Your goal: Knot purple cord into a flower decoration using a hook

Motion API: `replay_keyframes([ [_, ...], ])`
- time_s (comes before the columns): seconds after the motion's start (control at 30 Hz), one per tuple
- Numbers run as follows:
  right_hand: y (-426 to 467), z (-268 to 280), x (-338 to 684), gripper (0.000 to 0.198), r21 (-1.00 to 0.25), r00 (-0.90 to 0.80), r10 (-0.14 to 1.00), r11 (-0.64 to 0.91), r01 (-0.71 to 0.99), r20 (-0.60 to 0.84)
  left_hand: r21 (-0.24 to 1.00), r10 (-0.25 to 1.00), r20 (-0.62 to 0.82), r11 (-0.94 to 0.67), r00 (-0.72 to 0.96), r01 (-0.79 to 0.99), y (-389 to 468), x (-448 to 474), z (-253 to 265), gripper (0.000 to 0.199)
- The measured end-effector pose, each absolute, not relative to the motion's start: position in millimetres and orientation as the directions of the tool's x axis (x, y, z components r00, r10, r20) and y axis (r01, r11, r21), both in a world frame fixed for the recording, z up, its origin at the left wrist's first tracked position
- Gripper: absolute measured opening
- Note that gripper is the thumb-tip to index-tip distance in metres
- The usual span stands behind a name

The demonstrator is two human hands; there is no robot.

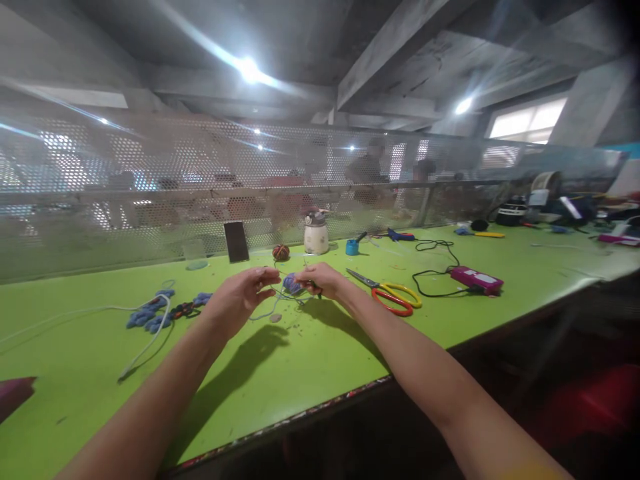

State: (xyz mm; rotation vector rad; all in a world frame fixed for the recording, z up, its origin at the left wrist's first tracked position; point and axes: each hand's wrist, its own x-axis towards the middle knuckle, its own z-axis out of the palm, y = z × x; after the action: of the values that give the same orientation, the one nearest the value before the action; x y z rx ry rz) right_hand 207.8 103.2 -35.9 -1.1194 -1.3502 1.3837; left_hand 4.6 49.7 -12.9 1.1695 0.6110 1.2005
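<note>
My left hand is raised over the table with its fingers curled, and a thin strand of yarn runs from its fingertips toward the other hand. My right hand pinches a slim tool whose thin tip points upward; its exact kind is too small to tell. Between and just behind the hands lies a purple-blue ball of yarn. A pale blue yarn tail trails from there across the table below my fingers. Beside my left forearm rest blue knotted yarn pieces with a dark red-and-black piece.
Scissors with red and yellow handles lie right of my right hand. Behind stand a phone, a dark multicoloured yarn ball, a cream jar and a blue pot. A magenta box has a black cable. A white cord lies left.
</note>
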Motion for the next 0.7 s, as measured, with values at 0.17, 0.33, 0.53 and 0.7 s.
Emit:
replay_keyframes([
  [0.17,101,-38,203,0.013,-1.000,-0.235,0.972,-0.012,0.014,-0.015,0.893,0.936,0.271,-0.157,0.225,-0.422,55,2,-17,0.008],
  [0.33,105,-40,206,0.016,-0.999,-0.132,0.990,0.043,-0.024,0.046,0.879,0.933,0.295,-0.180,0.208,-0.441,52,3,-10,0.015],
  [0.53,98,-28,202,0.010,-0.981,-0.062,0.988,0.135,-0.143,0.145,0.929,0.934,0.308,-0.253,0.183,-0.270,53,4,-14,0.019],
  [0.7,75,-23,185,0.028,-0.969,-0.375,0.901,0.157,-0.191,0.220,0.937,0.899,0.343,-0.308,0.272,-0.162,57,9,-24,0.019],
])
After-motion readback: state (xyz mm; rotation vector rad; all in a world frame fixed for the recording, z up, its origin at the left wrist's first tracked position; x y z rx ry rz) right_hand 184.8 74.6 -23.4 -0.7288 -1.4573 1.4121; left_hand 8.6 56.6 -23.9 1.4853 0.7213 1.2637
